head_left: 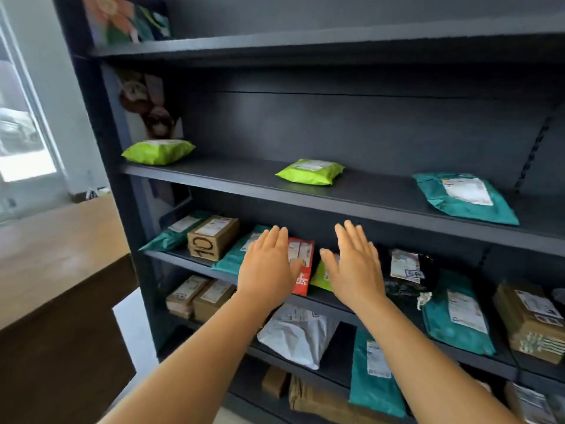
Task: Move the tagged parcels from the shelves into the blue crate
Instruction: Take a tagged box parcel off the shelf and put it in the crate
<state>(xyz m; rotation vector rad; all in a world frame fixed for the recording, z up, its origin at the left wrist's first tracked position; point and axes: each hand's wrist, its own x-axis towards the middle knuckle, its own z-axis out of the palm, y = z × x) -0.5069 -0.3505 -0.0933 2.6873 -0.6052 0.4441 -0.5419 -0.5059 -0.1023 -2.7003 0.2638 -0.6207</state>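
Two bare arms reach out toward a tall dark metal shelf unit [336, 197]. The left hand [269, 264] is flat, with its fingers straight and close together, and it holds nothing. The right hand [354, 264] is flat too, with straight fingers, and it also holds nothing. Both hands are in front of the third shelf from the top, side by side with a gap between them. In that gap you can see a red parcel [302, 264] with a white label, and a bit of a lime green bag [321, 276] just beside it. I cannot tell if the hands touch them. To the left on this shelf sits a brown box with "10" on its side [211, 241], between two teal bags. One teal bag [175, 232] is at the far left and the other teal bag [235, 255] is partly behind the left hand. To the right lies a black bag with a white label [406, 270]. On the shelf above there are two lime green pouches, one at the left [159, 151] and one in the middle [310, 171], and a teal mailer [464, 198] at the right. Lower down lie a white bag [298, 332] and more brown boxes. A wooden counter [58, 240] stands to the left.
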